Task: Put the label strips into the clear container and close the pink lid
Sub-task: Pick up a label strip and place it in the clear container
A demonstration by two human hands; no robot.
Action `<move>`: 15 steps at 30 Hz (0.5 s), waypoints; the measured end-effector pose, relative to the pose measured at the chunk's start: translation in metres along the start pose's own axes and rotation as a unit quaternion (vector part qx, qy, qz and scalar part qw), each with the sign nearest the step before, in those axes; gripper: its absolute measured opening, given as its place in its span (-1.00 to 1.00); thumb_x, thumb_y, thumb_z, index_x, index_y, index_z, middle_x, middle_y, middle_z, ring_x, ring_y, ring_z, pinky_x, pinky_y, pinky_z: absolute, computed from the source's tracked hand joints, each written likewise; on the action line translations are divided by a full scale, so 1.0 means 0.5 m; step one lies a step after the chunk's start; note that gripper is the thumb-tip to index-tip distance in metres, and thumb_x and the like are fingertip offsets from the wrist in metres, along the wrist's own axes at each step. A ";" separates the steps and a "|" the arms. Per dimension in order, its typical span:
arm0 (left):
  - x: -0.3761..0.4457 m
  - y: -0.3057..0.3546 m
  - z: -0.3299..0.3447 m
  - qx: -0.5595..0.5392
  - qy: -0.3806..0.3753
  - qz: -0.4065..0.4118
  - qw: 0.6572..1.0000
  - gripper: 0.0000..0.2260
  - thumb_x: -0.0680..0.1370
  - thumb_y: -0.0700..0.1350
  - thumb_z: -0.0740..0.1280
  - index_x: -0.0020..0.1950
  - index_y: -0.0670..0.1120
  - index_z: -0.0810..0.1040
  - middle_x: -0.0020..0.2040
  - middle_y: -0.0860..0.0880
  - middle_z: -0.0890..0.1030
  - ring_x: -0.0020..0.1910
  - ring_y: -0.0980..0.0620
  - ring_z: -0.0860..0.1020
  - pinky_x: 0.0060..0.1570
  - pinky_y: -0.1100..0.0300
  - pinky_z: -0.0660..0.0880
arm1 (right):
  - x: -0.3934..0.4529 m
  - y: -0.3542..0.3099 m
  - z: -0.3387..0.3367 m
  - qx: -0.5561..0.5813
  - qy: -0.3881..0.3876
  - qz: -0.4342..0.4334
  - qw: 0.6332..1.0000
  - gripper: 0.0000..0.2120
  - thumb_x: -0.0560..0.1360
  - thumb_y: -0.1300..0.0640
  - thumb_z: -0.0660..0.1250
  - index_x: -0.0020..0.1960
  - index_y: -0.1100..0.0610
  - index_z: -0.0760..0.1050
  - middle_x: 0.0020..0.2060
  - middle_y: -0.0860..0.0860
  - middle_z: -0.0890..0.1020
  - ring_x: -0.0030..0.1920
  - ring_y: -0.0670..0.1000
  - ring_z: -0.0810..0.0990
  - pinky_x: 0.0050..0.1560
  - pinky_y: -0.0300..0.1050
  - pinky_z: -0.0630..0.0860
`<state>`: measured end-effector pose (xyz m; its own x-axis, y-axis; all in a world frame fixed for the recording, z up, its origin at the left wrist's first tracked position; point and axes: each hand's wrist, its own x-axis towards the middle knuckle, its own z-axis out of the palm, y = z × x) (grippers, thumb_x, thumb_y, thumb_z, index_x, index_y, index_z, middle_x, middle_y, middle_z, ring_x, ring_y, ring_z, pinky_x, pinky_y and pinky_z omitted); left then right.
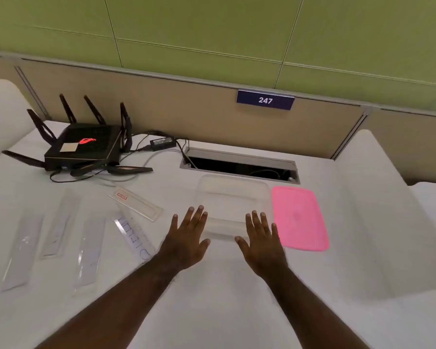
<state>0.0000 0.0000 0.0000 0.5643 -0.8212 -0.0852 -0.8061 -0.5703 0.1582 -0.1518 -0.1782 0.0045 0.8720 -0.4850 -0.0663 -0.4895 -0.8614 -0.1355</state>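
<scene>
A clear rectangular container point(233, 197) stands open on the white table, with nothing visible inside. The pink lid point(298, 217) lies flat just right of it. Several clear label strips lie to the left: one with a red mark point(136, 204), one with handwriting point(134, 235), and plain ones point(90, 250), point(61, 224), point(23, 250). My left hand point(188, 238) and my right hand point(261, 239) hover flat, fingers spread, at the container's near edge. Neither hand holds anything.
A black router point(82, 144) with antennas and cables sits at the back left, beside a power adapter point(163, 142). An open cable slot point(239, 165) lies right behind the container. A beige partition with a "247" sign point(265, 100) bounds the desk.
</scene>
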 end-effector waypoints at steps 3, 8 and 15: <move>-0.001 -0.001 0.005 0.017 -0.013 -0.006 1.000 -0.35 0.57 0.23 -0.07 0.57 -0.01 -0.16 0.59 0.00 -0.20 0.57 -0.06 -0.18 0.47 -0.19 -0.16 | -0.003 0.003 0.003 -0.011 -0.009 0.007 1.000 -0.32 0.59 -0.28 -0.17 0.58 0.04 -0.20 0.57 0.01 -0.19 0.55 0.05 -0.29 0.50 0.05 -0.28; -0.003 -0.007 0.006 0.002 -0.010 -0.004 1.000 -0.36 0.58 0.21 -0.02 0.57 -0.02 -0.14 0.59 0.00 -0.19 0.57 -0.06 -0.16 0.47 -0.18 -0.14 | -0.001 0.003 0.009 0.001 -0.011 0.005 1.000 -0.33 0.59 -0.27 -0.15 0.58 0.03 -0.20 0.57 0.01 -0.21 0.55 0.03 -0.29 0.51 0.06 -0.27; -0.031 -0.069 -0.002 -0.068 0.026 -0.061 0.996 -0.36 0.58 0.22 0.00 0.57 0.01 -0.15 0.59 0.02 -0.20 0.57 -0.05 -0.18 0.47 -0.13 -0.15 | 0.034 -0.078 -0.007 0.021 0.003 -0.036 0.999 -0.34 0.60 -0.25 -0.13 0.58 0.04 -0.18 0.56 -0.01 -0.22 0.53 0.01 -0.32 0.49 0.02 -0.30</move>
<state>0.0194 0.0325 -0.0030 0.6679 -0.7418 -0.0613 -0.7016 -0.6549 0.2810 -0.1179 -0.1534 0.0121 0.9044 -0.4237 -0.0498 -0.4254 -0.8866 -0.1819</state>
